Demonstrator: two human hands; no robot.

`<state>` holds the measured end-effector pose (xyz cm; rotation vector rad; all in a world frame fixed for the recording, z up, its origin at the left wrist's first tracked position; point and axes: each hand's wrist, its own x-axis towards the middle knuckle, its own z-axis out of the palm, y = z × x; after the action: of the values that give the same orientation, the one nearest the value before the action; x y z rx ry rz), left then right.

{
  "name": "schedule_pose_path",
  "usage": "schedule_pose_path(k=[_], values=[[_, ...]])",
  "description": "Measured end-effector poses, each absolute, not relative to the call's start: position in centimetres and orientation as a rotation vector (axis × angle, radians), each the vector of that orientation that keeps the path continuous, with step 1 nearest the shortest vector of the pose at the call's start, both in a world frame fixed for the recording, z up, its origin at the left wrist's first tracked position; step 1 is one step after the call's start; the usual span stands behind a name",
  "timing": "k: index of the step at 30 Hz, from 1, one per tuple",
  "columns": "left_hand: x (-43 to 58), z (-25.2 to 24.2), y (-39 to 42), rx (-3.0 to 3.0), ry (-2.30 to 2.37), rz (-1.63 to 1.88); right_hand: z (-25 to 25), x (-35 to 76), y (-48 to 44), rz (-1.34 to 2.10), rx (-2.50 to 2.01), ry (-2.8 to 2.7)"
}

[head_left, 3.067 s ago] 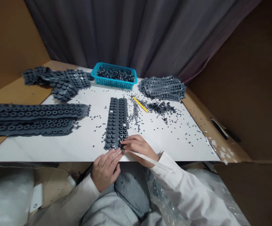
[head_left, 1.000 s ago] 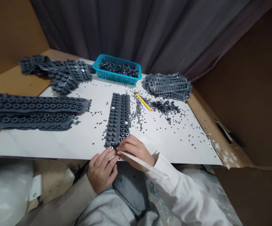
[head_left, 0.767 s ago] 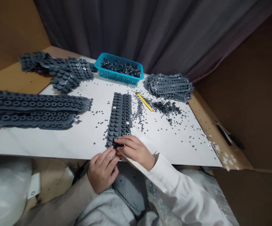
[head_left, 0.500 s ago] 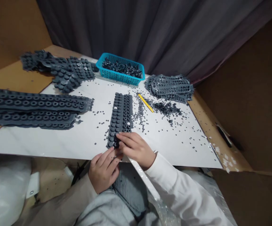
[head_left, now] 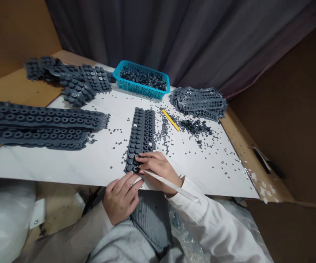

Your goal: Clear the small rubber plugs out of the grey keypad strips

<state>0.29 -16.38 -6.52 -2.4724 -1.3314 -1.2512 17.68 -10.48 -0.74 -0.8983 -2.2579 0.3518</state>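
Two hands at the soft, light rubber keypad (head_left: 141, 140) — take its edge: your right hand (head_left: 159, 171) lies narrowly on the near end, your left hand (head_left: 121, 199) hangs loosely just below, grip unclear.

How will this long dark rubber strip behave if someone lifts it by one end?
The rubber strip will probably sag and bend, since the other strips at left lie with wavy edges. It likely feels light for its size, being thin between its studs. It may grip rather than slide, though that is hard to judge.

You look at the whole table and the things on it, but you can read no words or numbers
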Motion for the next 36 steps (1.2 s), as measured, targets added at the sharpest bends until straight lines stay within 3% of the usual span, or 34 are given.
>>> schedule_pose_path(k=[7, 16, 29, 36], values=[[0.3, -6.7, -16.4, -2.491, -1.337, -1.256, -0.5, 17.8, -9.7, 0.018, -0.912, -2.424], [0.3, -6.7, -16.5, -2.467, -1.343, -1.253, 0.0, 17.8, -9.4, 0.439, -0.992, -2.166], [0.4, -6.7, -16.4, -2.468, -1.319, -1.262, -0.4, 17.6, -8.1, 0.082, -1.003, -2.343], [0.3, -6.8, -16.3, -2.464, -1.314, -1.271, 0.6, 17.9, -8.0, 0.416, -1.049, -2.133]])
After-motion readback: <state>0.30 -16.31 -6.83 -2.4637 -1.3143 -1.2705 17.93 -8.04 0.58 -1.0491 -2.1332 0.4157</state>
